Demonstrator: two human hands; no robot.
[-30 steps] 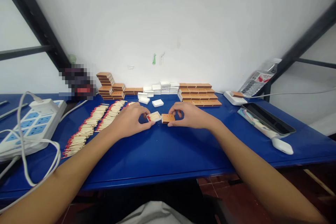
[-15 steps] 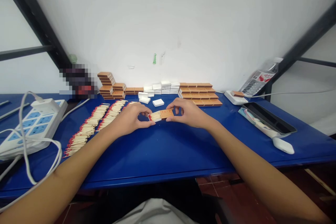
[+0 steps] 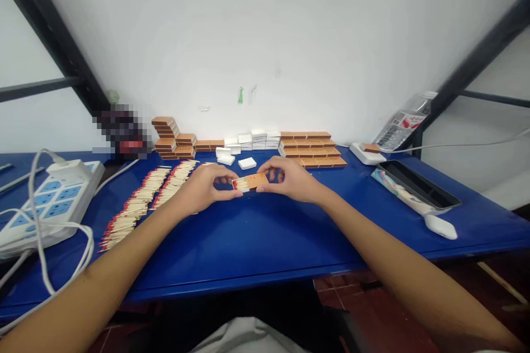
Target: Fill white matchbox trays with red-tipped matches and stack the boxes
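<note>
A matchbox (image 3: 257, 178) is held between my two hands above the blue table (image 3: 248, 242). Its white tray (image 3: 242, 184), filled with red-tipped matches, sticks partly out of the orange sleeve on the left. My left hand (image 3: 206, 183) pinches the tray's outer end between thumb and fingers. At the other end, my right hand (image 3: 292, 179) grips the sleeve. Loose matches (image 3: 134, 204) lie in long rows on the left, partly behind my left arm. Beyond the hands lie white trays (image 3: 247, 163), several of them stacked near the wall.
Orange matchboxes (image 3: 312, 150) are stacked along the wall, with another stack (image 3: 164, 135) at the left. A power strip (image 3: 53, 198) with white cables lies far left. Rightward are a plastic bottle (image 3: 406, 121), a phone (image 3: 418, 183) and a white earbud case (image 3: 441, 226).
The tray has slid farther into the sleeve, so less of it and its matches shows. My hands have come slightly closer together. The camera view has shifted a little.
</note>
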